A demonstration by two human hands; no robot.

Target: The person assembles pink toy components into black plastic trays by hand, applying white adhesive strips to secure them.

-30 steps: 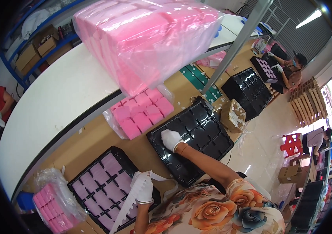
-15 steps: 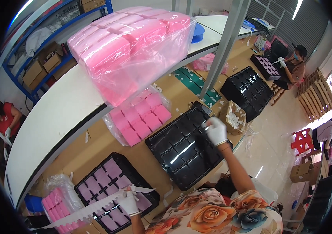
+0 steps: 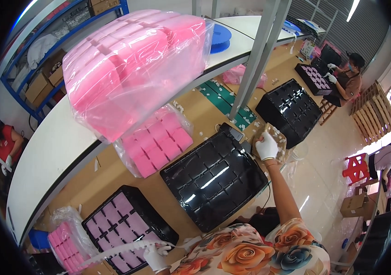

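My left hand, in a white glove, is closed on a long white toothed strip. The strip curves leftward across the near edge of a black tray with mauve foam pads in its compartments. Over a cardboard box of white scraps is my gloved right hand, its fingers curled in; whatever they may hold is hidden. Left of that hand a glossy black compartmented tray lies on the brown bench, with a small dark device at its far corner.
Bagged pink foam blocks stand on the curved white shelf, above another pink pack. A metal post rises near the green mat. Stacked black trays stand right. A co-worker sits at the far end.
My right hand has moved right, from above the glossy black tray to the scrap box. My left hand has come lower and nearer with the strip. The whole view has shifted slightly.
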